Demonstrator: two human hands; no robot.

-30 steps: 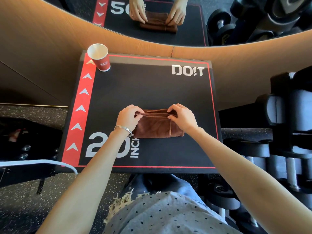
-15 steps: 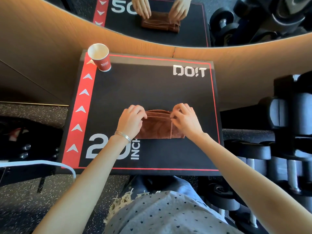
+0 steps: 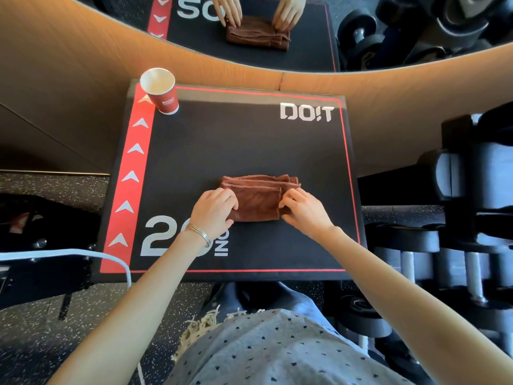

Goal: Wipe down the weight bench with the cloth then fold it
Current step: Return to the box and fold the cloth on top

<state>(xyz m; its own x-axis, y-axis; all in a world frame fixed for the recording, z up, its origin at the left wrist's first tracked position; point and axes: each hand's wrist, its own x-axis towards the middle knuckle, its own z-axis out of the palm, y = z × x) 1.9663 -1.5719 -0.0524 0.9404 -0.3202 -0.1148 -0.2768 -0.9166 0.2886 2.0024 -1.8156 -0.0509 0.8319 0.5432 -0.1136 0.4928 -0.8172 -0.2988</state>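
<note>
The bench is showing black with a red band of white arrows — the cloth on it is showing brown, the cup red.

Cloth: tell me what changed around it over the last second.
The left hand and right hand let go of the far edge of the cloth, slid back toward the person and now hold its near corners, so the layered far edge shows. The cloth stayed folded in the same spot on the box. The cup did not move.
</note>
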